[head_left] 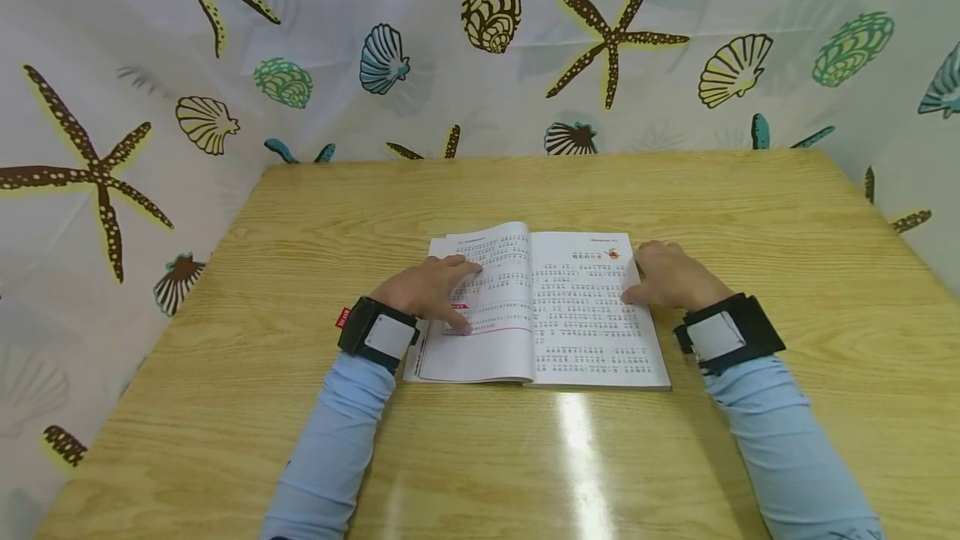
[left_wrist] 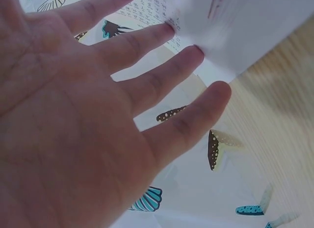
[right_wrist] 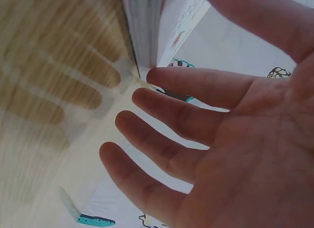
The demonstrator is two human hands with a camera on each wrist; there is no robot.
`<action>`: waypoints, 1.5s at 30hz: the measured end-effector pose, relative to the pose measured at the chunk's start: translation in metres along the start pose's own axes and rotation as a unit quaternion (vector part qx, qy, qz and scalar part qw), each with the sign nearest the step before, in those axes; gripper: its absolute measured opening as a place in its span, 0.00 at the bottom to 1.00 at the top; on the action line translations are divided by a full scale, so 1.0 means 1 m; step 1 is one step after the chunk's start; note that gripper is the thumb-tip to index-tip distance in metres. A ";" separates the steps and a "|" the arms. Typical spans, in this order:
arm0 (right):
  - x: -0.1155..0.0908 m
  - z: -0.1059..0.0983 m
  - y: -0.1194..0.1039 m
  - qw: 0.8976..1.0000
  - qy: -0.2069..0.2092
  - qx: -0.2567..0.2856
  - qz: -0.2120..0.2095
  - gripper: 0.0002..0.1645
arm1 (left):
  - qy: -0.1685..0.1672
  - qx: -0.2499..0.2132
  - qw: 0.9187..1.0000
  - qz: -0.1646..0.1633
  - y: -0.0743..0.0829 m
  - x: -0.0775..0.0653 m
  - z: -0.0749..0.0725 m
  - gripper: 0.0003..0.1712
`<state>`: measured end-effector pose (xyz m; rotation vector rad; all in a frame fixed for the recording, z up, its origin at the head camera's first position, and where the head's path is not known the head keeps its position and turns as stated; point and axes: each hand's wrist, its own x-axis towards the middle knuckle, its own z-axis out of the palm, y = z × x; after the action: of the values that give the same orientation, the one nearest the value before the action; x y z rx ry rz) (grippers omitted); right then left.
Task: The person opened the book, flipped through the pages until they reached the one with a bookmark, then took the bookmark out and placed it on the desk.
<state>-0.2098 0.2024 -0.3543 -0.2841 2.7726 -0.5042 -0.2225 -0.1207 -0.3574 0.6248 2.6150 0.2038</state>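
An open book (head_left: 588, 315) with printed text lies on the table, its left page (head_left: 487, 361) bowed up slightly near the spine. My left hand (head_left: 427, 288) rests on that left page, fingers spread. In the left wrist view the fingers are fairly straight, with several tips at the paper. Beside the book's right edge is my right hand (head_left: 670, 276), its thumb on the right page. The right wrist view has the page block (right_wrist: 144, 32) close to the index fingertip, with the other fingers extended over the table and holding nothing.
The wooden table (head_left: 480, 465) reaches out on all sides of the book. A white cloth (head_left: 322, 7) printed with shells and starfish hangs behind and beside it. Each wrist wears a black strap (head_left: 378, 334) over a light blue sleeve (head_left: 330, 440).
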 end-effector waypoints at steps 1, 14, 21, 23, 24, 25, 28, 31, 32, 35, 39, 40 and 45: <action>0.000 0.000 0.000 1.000 0.000 0.002 -0.002 0.26 | 0.000 0.001 1.000 0.000 0.000 0.000 0.000 0.54; 0.002 0.004 -0.006 0.997 0.057 0.043 -0.012 0.29 | 0.002 -0.004 1.000 -0.003 -0.002 0.001 0.003 0.53; 0.000 0.000 0.002 0.986 0.042 0.150 -0.067 0.22 | 0.004 -0.004 1.000 0.002 -0.001 -0.001 0.001 0.53; 0.000 0.000 0.002 0.985 0.045 0.146 -0.073 0.20 | 0.004 -0.003 1.000 0.005 0.000 -0.001 0.000 0.53; 0.000 0.000 0.001 0.985 0.047 0.146 -0.076 0.19 | 0.004 -0.002 1.000 0.006 0.000 -0.001 0.000 0.53; 0.000 -0.001 0.001 0.984 0.047 0.149 -0.081 0.18 | 0.004 -0.002 1.000 0.006 0.000 -0.002 0.000 0.53; -0.002 -0.002 -0.003 0.973 0.039 0.200 -0.108 0.23 | 0.003 -0.003 1.000 0.009 0.000 -0.001 -0.001 0.53; -0.005 -0.003 -0.012 0.951 0.014 0.267 -0.155 0.35 | 0.001 -0.003 1.000 0.009 0.000 -0.001 -0.002 0.53; -0.006 -0.002 -0.016 0.945 0.003 0.281 -0.169 0.39 | 0.000 -0.003 1.000 0.009 0.001 -0.001 -0.002 0.53; -0.008 0.004 -0.033 0.941 -0.027 0.275 -0.195 0.45 | -0.002 -0.001 1.000 0.007 0.001 -0.002 -0.003 0.53; -0.009 0.017 -0.053 0.952 -0.068 0.220 -0.204 0.41 | 0.013 -0.010 1.000 0.023 -0.001 -0.004 -0.003 0.45; -0.009 0.021 -0.057 0.954 -0.075 0.202 -0.209 0.37 | 0.020 -0.023 0.999 0.024 -0.002 -0.006 -0.003 0.39; -0.010 0.032 -0.066 0.955 -0.064 0.082 -0.277 0.24 | 0.045 -0.121 0.992 0.018 -0.006 -0.012 -0.003 0.19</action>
<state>-0.1809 0.1345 -0.3558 -1.0277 2.4815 -0.8058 -0.2162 -0.1315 -0.3514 0.5905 2.6090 0.5619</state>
